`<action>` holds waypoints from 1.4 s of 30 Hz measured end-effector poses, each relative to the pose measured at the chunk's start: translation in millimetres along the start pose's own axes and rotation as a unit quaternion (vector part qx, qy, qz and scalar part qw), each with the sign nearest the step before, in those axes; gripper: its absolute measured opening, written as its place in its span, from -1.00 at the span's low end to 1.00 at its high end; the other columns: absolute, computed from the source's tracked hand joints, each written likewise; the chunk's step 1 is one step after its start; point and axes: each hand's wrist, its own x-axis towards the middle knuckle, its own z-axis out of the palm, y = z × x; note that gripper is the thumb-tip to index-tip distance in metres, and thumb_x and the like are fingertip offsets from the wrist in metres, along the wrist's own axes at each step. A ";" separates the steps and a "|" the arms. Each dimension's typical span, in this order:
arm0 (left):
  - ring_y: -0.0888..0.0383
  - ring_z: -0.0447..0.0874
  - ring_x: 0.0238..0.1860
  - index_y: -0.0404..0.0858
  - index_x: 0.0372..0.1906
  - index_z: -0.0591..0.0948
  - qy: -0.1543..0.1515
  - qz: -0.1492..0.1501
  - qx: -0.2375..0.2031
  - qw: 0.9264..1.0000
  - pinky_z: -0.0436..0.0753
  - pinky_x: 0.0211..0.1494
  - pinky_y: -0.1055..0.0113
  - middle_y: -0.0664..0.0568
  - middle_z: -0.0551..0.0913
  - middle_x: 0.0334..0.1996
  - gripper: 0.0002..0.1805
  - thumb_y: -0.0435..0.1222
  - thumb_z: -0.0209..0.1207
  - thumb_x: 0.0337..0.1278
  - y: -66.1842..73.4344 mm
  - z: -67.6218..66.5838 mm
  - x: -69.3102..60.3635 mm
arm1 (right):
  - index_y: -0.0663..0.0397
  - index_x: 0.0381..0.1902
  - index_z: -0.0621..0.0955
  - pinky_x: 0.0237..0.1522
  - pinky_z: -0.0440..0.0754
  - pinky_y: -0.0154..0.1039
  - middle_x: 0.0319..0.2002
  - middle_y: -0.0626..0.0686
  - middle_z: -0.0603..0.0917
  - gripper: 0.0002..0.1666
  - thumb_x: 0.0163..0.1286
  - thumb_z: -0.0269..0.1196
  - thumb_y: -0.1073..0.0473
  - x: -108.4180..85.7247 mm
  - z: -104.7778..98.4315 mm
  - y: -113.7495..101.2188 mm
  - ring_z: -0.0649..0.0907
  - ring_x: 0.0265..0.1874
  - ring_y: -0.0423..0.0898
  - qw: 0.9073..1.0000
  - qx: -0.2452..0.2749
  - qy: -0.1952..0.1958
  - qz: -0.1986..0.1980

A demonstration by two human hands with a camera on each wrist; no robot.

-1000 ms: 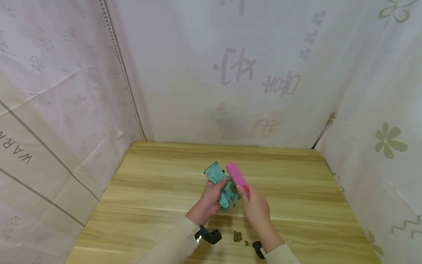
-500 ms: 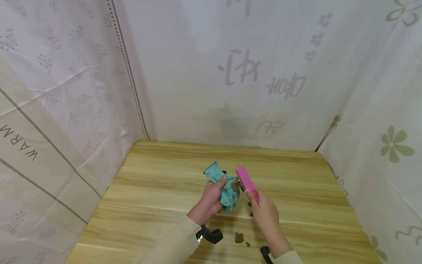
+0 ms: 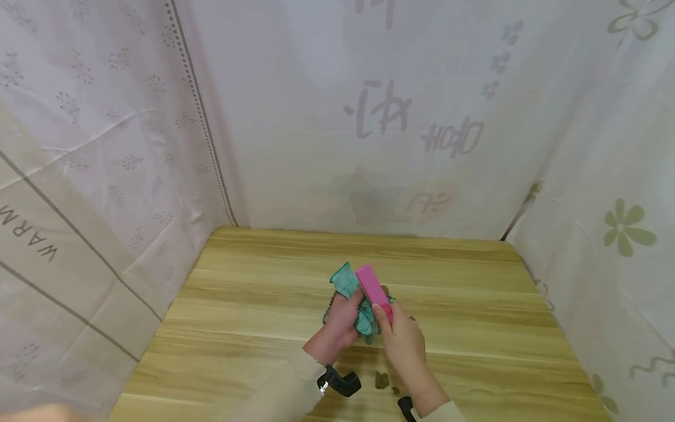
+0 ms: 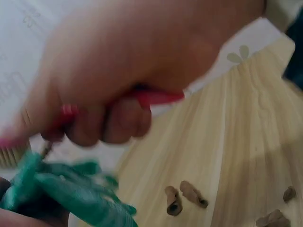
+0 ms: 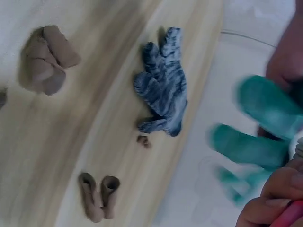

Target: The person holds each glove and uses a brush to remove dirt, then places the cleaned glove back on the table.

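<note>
In the head view my left hand holds a teal-green knit glove above the table, thumb on top of it. My right hand grips a pink brush by its handle, its head lying against or just over the glove. Pale bristles show at the left edge of the left wrist view. There, the green glove fingers hang below the right hand; both are blurred. A dark blue-grey glove lies on the table in the right wrist view.
Brown, clay-like lumps and two rolled brown pieces lie on the wooden table. Small crumbs sit beside the blue-grey glove. Printed cloth hangs around the table. A blurred rounded shape enters at the lower left.
The brush swings away right from the glove, then comes back left over it. The left hand keeps hold of the glove and shifts only slightly. The blurred shape at lower left is new.
</note>
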 end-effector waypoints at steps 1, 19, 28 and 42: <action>0.21 0.64 0.02 -0.25 0.24 0.40 -0.003 -0.001 -0.001 1.000 0.63 0.13 0.30 0.02 0.63 0.01 -0.65 -0.15 0.00 0.57 0.2 0.4 -1.2 | 0.05 -0.31 0.47 -0.61 0.24 -0.26 -0.62 -0.05 0.33 -0.46 0.57 0.00 -0.29 -0.3 0.9 0.8 0.37 -0.64 -0.12 1.000 -0.010 0.003 -0.001; 0.25 0.65 -0.28 -0.18 -0.19 0.40 -0.002 -0.023 0.011 1.000 0.66 -0.14 0.35 0.10 0.60 -0.34 -0.83 -0.20 -0.08 0.60 -0.1 -5.4 -1.2 | 0.15 -0.16 0.57 -0.63 0.27 -0.24 -0.63 -0.01 0.43 -0.41 0.58 0.01 -0.28 9.6 -5.7 22.1 0.39 -0.67 -0.11 0.998 -0.063 0.017 0.011; 0.26 0.67 -0.26 -0.15 -0.30 0.41 -0.013 -0.023 0.016 1.000 0.66 -0.10 0.37 0.13 0.63 -0.35 -0.77 -0.18 -0.05 0.60 -3.0 -5.0 -3.1 | 0.16 -0.13 0.58 -0.64 0.30 -0.23 -0.61 0.00 0.51 -0.27 0.55 -0.10 -0.41 13.3 -10.2 33.0 0.42 -0.68 -0.10 0.997 -0.057 0.009 0.044; 0.22 0.63 -0.06 -0.17 -0.06 0.39 -0.041 -0.034 0.015 0.998 0.65 0.03 0.30 0.08 0.57 -0.15 -0.84 -0.19 0.07 0.53 -3.5 1.4 -2.9 | 0.12 -0.28 0.50 -0.61 0.30 -0.24 -0.60 0.02 0.41 -0.35 0.57 -0.06 -0.36 12.8 -24.4 19.5 0.39 -0.64 -0.09 0.998 0.007 0.040 0.046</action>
